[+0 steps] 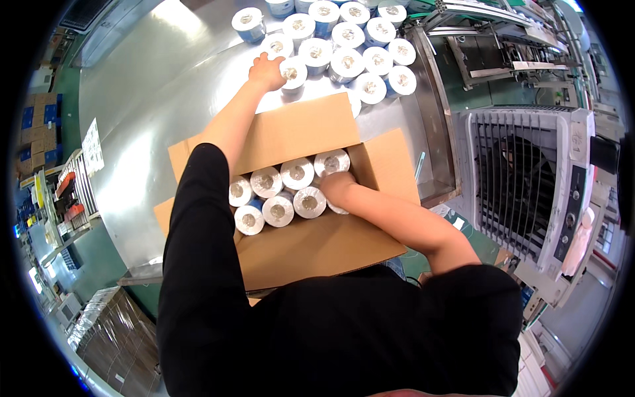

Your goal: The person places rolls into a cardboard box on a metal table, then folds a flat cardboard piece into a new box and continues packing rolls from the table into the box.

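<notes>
My left hand (266,73) reaches over the metal table with its fingers spread, against the left side of a film-wrapped white roll (293,74) with a blue band. Another roll (278,45) stands just beyond its fingertips. Below, an open cardboard box (317,248) holds several such rolls standing on end in two rows. My right hand (337,187) is down inside the box at its right end, between a back-row roll (332,162) and a front-row one. Its fingers are hidden, so whether it grips a roll does not show.
A cluster of upright rolls (347,63) covers the table's far right. The raised box flaps (301,129) stand between my arms and the table. Right of the metal rim (436,112) is a large grey air cooler (522,178). A wrapped carton stack (116,337) stands at lower left.
</notes>
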{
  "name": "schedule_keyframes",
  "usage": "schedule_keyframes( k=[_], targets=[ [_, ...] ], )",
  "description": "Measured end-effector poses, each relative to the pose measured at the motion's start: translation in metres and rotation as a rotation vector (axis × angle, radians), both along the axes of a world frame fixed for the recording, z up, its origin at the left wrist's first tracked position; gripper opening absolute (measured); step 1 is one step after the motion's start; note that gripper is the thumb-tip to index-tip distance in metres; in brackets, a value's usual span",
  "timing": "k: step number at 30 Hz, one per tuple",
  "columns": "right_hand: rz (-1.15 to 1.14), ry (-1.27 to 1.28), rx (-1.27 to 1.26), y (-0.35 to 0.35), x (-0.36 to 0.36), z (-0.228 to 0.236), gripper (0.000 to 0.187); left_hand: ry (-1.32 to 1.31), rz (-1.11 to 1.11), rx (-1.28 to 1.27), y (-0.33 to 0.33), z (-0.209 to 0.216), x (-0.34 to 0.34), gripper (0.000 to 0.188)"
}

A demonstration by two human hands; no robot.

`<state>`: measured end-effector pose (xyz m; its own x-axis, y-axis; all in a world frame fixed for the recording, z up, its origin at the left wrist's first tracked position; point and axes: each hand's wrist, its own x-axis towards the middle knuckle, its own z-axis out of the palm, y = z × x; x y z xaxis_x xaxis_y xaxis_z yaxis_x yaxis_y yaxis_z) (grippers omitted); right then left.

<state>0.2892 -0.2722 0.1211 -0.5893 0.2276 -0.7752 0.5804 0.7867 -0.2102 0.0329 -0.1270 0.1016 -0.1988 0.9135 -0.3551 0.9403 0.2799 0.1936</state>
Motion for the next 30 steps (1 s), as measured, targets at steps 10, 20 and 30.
schedule_keyframes(
  k=[10,20,30],
  targets=[
    [-1.325,0.342,0.214,0.204,0.079,0.014,0.078,0.152,-0.188,-0.061,0.033,-0.062,-0.008,0.06],
    [-1.598,0.585,0.121,0.235,0.081,-0.107,0.097,0.183,0.036,-0.199,0.035,-0.044,-0.011,0.048],
    [-1.517,0.856,0.188,0.218,0.144,-0.004,0.07,-0.754,0.286,0.455,-0.102,0.202,-0.081,0.032]
  ],
)
